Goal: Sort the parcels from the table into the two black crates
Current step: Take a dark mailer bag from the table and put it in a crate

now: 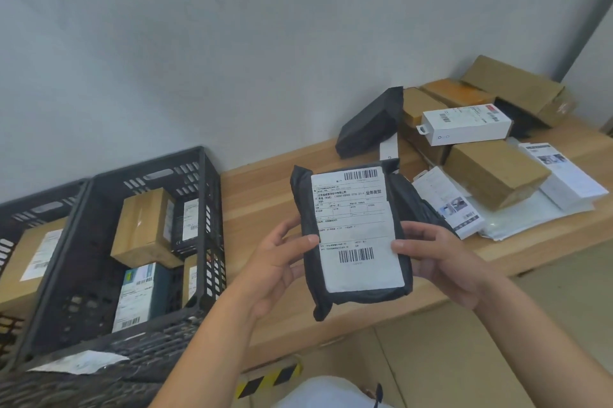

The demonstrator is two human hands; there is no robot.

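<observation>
Black parcel (pixel 351 294), white barcoded label (pixel 360 208), between left hand (pixel 275 265) and right hand (pixel 444 261).
Left of them: black slotted crates (pixel 205 195), brown boxes (pixel 142 225). Right: brown package (pixel 494 172), white carton (pixel 464 123) on pale wood-grain desk (pixel 265 195).

A parcel-sorting room: labelled cartons (pixel 496 172) heaped on a wooden table (pixel 265 195), slotted black crates (pixel 199 175) alongside.

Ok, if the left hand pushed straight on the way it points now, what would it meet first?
The left hand points up and right, straight into the black labelled parcel it grips. Past that, likely the black bag on the table, though depth is unclear.
</observation>
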